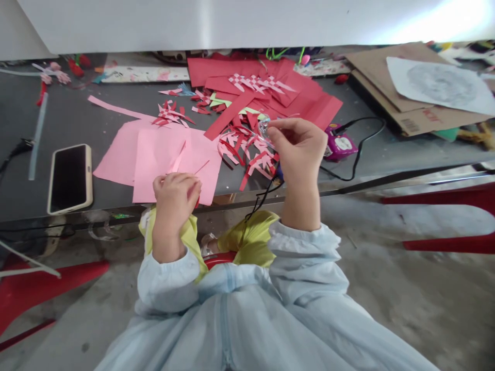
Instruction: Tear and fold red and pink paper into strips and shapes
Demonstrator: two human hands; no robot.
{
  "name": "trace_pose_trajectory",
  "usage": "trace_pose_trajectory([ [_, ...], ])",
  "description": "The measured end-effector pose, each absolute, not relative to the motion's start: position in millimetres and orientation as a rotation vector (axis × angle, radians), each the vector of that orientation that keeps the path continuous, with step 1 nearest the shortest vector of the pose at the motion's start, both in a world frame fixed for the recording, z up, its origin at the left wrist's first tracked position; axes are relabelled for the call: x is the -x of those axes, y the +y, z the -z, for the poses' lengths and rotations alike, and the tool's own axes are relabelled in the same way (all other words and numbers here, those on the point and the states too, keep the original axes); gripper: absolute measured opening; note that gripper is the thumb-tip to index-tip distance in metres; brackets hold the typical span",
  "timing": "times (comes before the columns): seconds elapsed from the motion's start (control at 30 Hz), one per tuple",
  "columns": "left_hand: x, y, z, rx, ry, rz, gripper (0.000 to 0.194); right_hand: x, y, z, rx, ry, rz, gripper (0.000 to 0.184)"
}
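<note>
My left hand [176, 193] is closed at the table's front edge, pinching a small red and pink paper piece [181, 158] whose strips stick up above my fingers. My right hand [297, 149] is raised over the table with fingers pinched on a small clear shiny object [264, 126], possibly a tape piece; I cannot make it out. Under the right hand lie woven red-and-white paper strips [251, 154]. Pink paper sheets [162, 154] lie flat just beyond the left hand.
A phone [70, 178] lies at the table's left front. Red paper sheets [294, 93] with woven pieces cover the back middle. A purple device [338, 144] with a black cable sits right of my hand. Cardboard [390, 77] and a drawing lie at right. Red chairs stand around.
</note>
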State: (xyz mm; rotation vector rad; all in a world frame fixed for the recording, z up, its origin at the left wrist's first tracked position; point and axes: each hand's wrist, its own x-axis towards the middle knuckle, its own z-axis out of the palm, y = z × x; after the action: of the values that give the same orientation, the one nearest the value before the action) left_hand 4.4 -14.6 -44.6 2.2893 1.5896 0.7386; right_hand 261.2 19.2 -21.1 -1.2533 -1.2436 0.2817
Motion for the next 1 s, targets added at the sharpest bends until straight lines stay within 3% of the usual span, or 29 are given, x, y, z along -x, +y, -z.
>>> trace_pose_trajectory([
  [0.13,-5,-13,51,-2.300,1.691,-0.762,0.021,-266,5,18,1.190,-1.228,-0.320,0.005],
  [0.23,-7,-14,50,-2.278,1.706,-0.966,0.019,-260,-13,15,1.186,-1.197,-0.410,0.008],
  [0.37,-11,-19,40,-1.994,1.247,-1.257,0.026,-241,-39,12,1.128,-1.320,-0.561,0.012],
  [0.53,-16,-22,27,-1.660,0.888,-1.031,0.052,-209,-57,18,0.883,-1.594,-0.833,0.032],
  [0.67,-18,-20,29,-1.538,0.926,-1.078,0.051,-193,-59,30,0.814,-1.630,-0.968,0.053],
  [1.0,-20,-15,39,-1.143,1.190,-1.250,0.037,-192,-63,40,0.992,-1.647,-1.187,0.007],
])
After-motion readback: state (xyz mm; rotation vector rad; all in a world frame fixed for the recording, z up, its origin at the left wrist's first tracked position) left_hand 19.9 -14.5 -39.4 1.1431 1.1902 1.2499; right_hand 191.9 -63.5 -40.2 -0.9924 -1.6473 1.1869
